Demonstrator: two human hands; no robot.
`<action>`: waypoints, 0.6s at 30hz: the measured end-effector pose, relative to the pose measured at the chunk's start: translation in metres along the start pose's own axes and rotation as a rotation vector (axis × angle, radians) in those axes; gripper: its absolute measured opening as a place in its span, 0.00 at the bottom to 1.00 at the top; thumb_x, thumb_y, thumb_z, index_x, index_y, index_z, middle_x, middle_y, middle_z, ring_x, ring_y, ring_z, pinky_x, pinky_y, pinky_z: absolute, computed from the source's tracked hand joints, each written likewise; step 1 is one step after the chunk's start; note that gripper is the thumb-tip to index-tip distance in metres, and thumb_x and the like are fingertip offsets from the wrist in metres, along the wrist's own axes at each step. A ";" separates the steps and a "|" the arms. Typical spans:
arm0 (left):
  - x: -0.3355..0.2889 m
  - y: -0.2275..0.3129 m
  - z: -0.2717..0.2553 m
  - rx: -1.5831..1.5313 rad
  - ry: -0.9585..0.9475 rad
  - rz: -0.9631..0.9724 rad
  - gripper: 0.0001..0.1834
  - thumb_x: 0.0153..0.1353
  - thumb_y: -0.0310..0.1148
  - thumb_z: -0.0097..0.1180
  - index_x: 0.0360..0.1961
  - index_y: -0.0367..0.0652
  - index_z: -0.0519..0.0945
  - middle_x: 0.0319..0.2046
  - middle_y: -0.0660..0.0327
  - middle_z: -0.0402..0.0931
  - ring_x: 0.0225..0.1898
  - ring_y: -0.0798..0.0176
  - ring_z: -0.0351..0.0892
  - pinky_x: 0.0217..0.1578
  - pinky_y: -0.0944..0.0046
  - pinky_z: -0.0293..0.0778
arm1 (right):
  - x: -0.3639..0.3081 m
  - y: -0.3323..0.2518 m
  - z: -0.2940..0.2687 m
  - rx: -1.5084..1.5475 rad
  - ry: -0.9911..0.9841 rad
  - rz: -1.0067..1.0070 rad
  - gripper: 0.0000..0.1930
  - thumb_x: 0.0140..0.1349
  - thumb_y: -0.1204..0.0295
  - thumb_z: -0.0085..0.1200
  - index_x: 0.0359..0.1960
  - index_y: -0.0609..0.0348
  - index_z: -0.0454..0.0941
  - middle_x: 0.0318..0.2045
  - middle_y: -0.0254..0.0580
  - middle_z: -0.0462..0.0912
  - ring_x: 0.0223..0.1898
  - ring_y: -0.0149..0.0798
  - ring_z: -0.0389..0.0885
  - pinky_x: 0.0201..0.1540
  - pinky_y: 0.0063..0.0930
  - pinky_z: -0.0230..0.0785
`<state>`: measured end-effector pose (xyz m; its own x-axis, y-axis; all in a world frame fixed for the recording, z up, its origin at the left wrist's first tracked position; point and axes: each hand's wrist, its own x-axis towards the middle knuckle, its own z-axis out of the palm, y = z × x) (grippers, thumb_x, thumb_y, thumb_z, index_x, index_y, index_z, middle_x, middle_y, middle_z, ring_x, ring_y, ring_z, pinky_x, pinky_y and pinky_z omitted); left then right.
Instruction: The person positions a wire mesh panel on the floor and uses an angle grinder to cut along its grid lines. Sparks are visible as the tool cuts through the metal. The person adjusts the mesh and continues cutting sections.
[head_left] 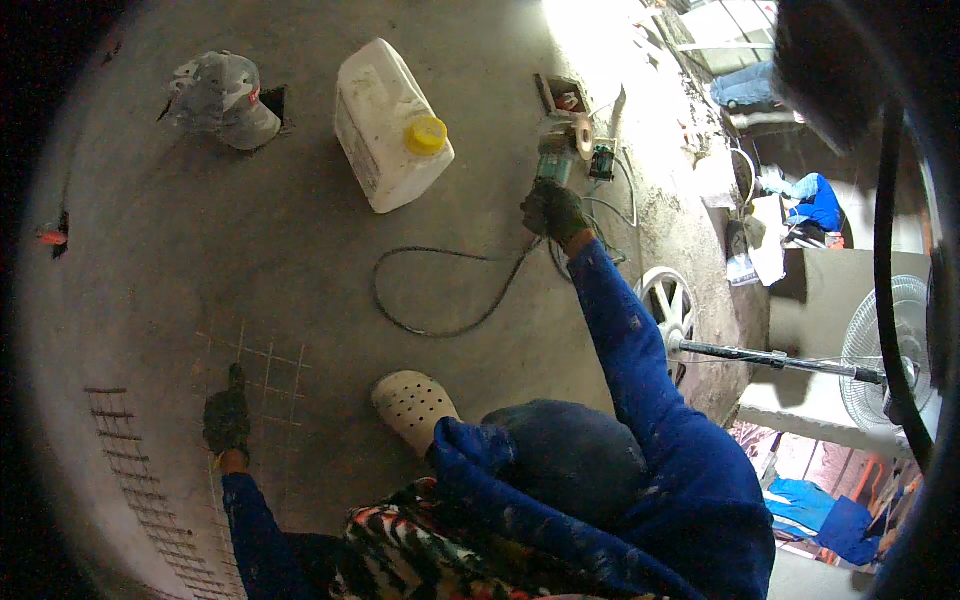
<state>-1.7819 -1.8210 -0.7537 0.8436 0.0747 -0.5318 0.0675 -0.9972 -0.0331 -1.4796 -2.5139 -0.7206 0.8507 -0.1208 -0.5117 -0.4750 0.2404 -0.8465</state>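
Note:
In the head view, my gloved right hand (556, 208) is closed round the body of an angle grinder (556, 162), whose pale disc (584, 136) faces away from me. A dark cord loops across the floor from the grinder. At the lower left, my gloved left hand (228, 420) is at a thin wire mesh (285, 388), one finger stretched along it and the others folded at the wires. Darker mesh bars (140, 470) show left of that hand. The exact grip on the mesh is partly hidden by the glove.
A white jerrycan (380, 130) with a yellow cap stands ahead, with a grey cap (225, 98) farther left. Openings are cut in the concrete floor (300, 270). To the right are a wheel-shaped fan base (668, 300), a fan (880, 350) and another person in blue (818, 205).

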 end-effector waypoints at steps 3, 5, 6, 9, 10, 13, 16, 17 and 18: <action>0.007 0.000 -0.004 -0.032 0.028 -0.004 0.30 0.62 0.57 0.44 0.49 0.45 0.82 0.45 0.47 0.81 0.49 0.44 0.80 0.50 0.47 0.73 | -0.062 -0.026 0.025 0.209 -0.030 -0.073 0.17 0.66 0.56 0.52 0.51 0.50 0.76 0.37 0.44 0.81 0.36 0.44 0.79 0.29 0.38 0.72; 0.013 0.003 -0.006 -0.058 0.053 -0.009 0.31 0.62 0.59 0.44 0.49 0.45 0.82 0.45 0.47 0.81 0.49 0.44 0.80 0.50 0.46 0.73 | -0.087 -0.052 0.033 0.412 -0.278 -0.078 0.18 0.66 0.54 0.51 0.49 0.52 0.76 0.37 0.42 0.81 0.34 0.42 0.79 0.28 0.34 0.72; 0.014 0.002 -0.008 -0.076 0.068 -0.016 0.31 0.62 0.59 0.44 0.48 0.45 0.82 0.45 0.47 0.81 0.49 0.44 0.80 0.50 0.46 0.73 | -0.097 -0.060 0.038 0.482 -0.442 -0.038 0.18 0.66 0.54 0.50 0.49 0.53 0.76 0.37 0.41 0.81 0.34 0.41 0.78 0.28 0.33 0.72; 0.011 0.007 -0.011 -0.128 0.091 -0.062 0.33 0.61 0.62 0.43 0.47 0.45 0.83 0.45 0.46 0.81 0.49 0.44 0.80 0.51 0.46 0.72 | -0.122 -0.065 0.045 0.285 -0.462 -0.035 0.17 0.68 0.58 0.47 0.49 0.56 0.74 0.39 0.40 0.80 0.35 0.39 0.77 0.31 0.32 0.73; 0.009 0.009 -0.011 -0.158 0.090 -0.081 0.33 0.61 0.62 0.43 0.47 0.45 0.83 0.45 0.46 0.81 0.50 0.44 0.80 0.51 0.46 0.72 | -0.133 -0.058 0.046 -0.048 -0.300 -0.217 0.16 0.69 0.59 0.47 0.50 0.56 0.74 0.39 0.40 0.80 0.35 0.39 0.77 0.33 0.32 0.73; 0.014 0.017 -0.018 -0.258 0.063 -0.162 0.35 0.60 0.65 0.43 0.46 0.45 0.84 0.45 0.46 0.82 0.50 0.43 0.80 0.52 0.46 0.72 | -0.170 -0.027 0.054 -0.316 -0.269 -0.514 0.15 0.68 0.63 0.49 0.49 0.59 0.74 0.39 0.42 0.80 0.36 0.43 0.79 0.41 0.35 0.74; 0.024 0.020 -0.034 -0.370 0.023 -0.243 0.37 0.60 0.67 0.42 0.45 0.45 0.84 0.45 0.46 0.82 0.50 0.43 0.80 0.52 0.46 0.71 | -0.218 -0.009 0.060 0.106 -0.267 -0.220 0.17 0.65 0.65 0.52 0.50 0.64 0.74 0.40 0.47 0.81 0.39 0.47 0.81 0.45 0.39 0.75; 0.026 0.021 -0.041 -0.408 0.012 -0.263 0.37 0.60 0.68 0.42 0.45 0.45 0.84 0.45 0.45 0.82 0.50 0.43 0.80 0.52 0.46 0.71 | -0.230 -0.005 0.064 0.029 -0.224 -0.249 0.18 0.64 0.66 0.53 0.51 0.65 0.73 0.41 0.48 0.81 0.40 0.48 0.81 0.45 0.41 0.75; 0.029 0.021 -0.046 -0.448 0.002 -0.283 0.38 0.59 0.69 0.42 0.45 0.45 0.85 0.45 0.45 0.82 0.50 0.43 0.80 0.52 0.45 0.71 | -0.241 -0.004 0.067 -0.043 -0.202 -0.236 0.18 0.64 0.66 0.53 0.51 0.65 0.73 0.41 0.48 0.81 0.39 0.48 0.81 0.45 0.41 0.75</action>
<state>-1.7314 -1.8390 -0.7306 0.7607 0.3408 -0.5524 0.5129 -0.8372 0.1899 -1.6678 -2.4212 -0.5845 0.9640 0.0261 -0.2646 -0.2647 0.1871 -0.9460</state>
